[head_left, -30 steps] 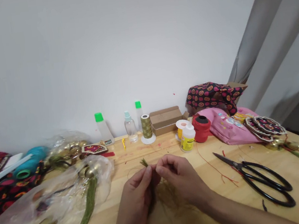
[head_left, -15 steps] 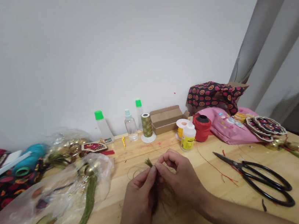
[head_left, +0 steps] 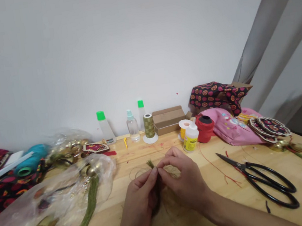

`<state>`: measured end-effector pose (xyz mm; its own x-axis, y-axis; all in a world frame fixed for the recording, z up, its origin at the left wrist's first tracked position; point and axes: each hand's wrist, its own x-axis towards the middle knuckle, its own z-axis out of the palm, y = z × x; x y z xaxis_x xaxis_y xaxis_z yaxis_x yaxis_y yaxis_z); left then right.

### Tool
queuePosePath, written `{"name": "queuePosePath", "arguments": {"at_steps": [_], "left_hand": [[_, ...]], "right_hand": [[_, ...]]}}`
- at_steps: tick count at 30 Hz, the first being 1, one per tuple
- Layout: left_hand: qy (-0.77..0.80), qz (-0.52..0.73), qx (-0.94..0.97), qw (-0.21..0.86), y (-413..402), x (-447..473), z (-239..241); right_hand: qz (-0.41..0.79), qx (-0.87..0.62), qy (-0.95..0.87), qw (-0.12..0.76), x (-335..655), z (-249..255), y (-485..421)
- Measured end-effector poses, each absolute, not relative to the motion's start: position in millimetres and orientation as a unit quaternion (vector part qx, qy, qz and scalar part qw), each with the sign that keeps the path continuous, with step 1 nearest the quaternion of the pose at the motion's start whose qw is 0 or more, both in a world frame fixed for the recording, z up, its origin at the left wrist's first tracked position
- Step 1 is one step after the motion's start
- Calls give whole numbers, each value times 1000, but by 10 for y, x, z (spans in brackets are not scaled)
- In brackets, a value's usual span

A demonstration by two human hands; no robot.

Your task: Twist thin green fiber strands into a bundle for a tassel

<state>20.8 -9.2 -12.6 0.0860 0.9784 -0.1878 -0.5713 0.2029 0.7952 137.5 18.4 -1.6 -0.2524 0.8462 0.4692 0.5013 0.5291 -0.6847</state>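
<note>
Between my two hands is a bundle of olive-green thread [head_left: 150, 163], its frayed tip sticking up above my fingers. My left hand [head_left: 140, 193] is closed round the bundle, thumb pressed near its top. Thumb and forefinger of my right hand [head_left: 183, 177] pinch right beside the left thumb, at the neck of the bundle; a fine thread seems to be in that pinch, though the fingertips cover most of it. Thin loose strands [head_left: 171, 170] curl out behind and below the hands. The lower part of the bundle is in shadow, mostly hidden by my left hand.
Black-handled scissors [head_left: 261, 179] lie at the right. Behind the hands stand a glue bottle [head_left: 190, 140], a red thread spool [head_left: 205, 129], an olive thread spool [head_left: 149, 125] and a cardboard box [head_left: 169, 121]. A clear plastic bag [head_left: 67, 199] and a green tassel [head_left: 82, 223] lie left.
My right fingers have shifted slightly and curled closer at the neck of the bundle. My left hand keeps its hold. The whole view has moved a little.
</note>
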Motion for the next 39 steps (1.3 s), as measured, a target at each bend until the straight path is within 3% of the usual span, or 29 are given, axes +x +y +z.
{"name": "queuePosePath", "arguments": {"at_steps": [11,20,26,39], "left_hand": [[389,558,299,669,-80,197,-136],[412,552,302,659,-85,194,-91],[423,552,305,651,-69,183,-81],[413,494,370,669,-86,178,-157]], "right_hand": [[23,-396,-833,386,1419,4,169],[1,-392,-851,349,1449,67,135],[118,-412,-801,419,1480,60,208],[390,-380,-739,398,1474,94,230]]}}
